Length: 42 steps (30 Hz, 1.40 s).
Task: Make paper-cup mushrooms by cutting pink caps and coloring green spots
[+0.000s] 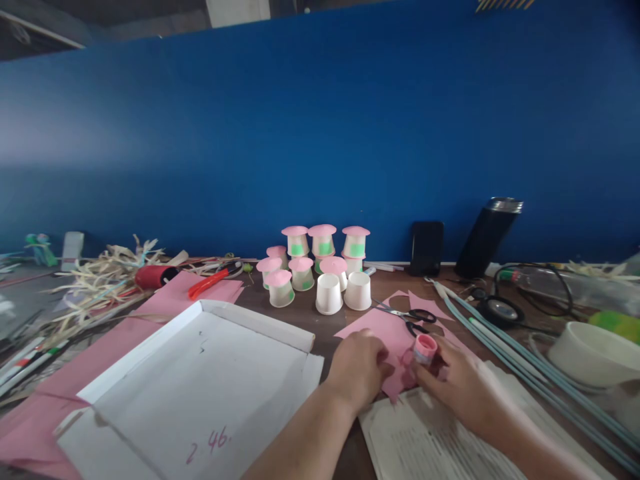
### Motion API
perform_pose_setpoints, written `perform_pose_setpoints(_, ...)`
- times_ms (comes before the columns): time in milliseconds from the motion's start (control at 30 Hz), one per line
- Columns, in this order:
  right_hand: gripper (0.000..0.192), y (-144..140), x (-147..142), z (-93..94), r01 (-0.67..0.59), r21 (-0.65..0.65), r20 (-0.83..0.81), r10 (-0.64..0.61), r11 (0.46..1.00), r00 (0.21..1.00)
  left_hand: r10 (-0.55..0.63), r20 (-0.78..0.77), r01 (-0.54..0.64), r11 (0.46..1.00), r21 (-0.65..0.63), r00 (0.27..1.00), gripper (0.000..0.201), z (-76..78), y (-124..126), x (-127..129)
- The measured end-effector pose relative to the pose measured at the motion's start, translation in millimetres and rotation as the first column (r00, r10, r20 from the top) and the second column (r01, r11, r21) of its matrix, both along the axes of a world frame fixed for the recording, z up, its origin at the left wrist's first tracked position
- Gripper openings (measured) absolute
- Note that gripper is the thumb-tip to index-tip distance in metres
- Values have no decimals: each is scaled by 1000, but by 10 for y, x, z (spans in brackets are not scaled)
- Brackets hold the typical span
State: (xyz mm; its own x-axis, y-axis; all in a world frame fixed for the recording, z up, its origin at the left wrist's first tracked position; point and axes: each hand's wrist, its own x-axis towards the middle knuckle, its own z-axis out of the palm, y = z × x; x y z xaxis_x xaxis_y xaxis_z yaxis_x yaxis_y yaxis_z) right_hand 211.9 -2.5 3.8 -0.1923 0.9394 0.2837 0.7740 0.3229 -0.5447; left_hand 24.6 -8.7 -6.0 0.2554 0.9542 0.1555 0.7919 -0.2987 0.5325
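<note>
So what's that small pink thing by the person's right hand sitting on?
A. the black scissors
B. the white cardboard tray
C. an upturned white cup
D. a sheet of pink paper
D. The small pink roll, touched by the right hand, sits on the pink paper that the left hand presses down.

The white cardboard tray (200, 373), left of the left hand's fingers (373, 370), bears handwritten pink "2.46"; the printed sheet (425, 447) below the fingers is illegible.

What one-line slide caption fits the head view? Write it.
Both hands, left hand and right hand, press pink paper sheet beside small pink-capped roll before paper-cup mushrooms.
</note>
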Motion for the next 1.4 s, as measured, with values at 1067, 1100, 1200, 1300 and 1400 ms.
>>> perform_pose_setpoints(1067, 28, 44, -8, 72, 28, -112, -128, -42, 993, 991, 34, -31, -32, 996, 88, 999, 23, 12, -29, 67)
perform_pose_setpoints(1100, 28, 41, -14, 78, 25, -107, -124, -38, 994, 992, 46, -11, -45, 995, 94, 999, 27, 9, -26, 77)
perform_pose_setpoints(1200, 27, 33, -14, 92, 18, -107, -147, -33, 994, 989, 71, 5, -71, 992, 105, 997, 27, -18, -7, 103)
perform_pose_setpoints(1300, 29, 46, 35, 93, 29, -170, -276, -76, 985, 958, 70, -17, -67, 991, 119, 997, 23, -59, 18, 117)
perform_pose_setpoints(1400, 30, 83, 101, 98, -43, -257, -599, -124, 966, 791, 101, -28, -97, 988, 121, 995, 24, -98, 41, 124)
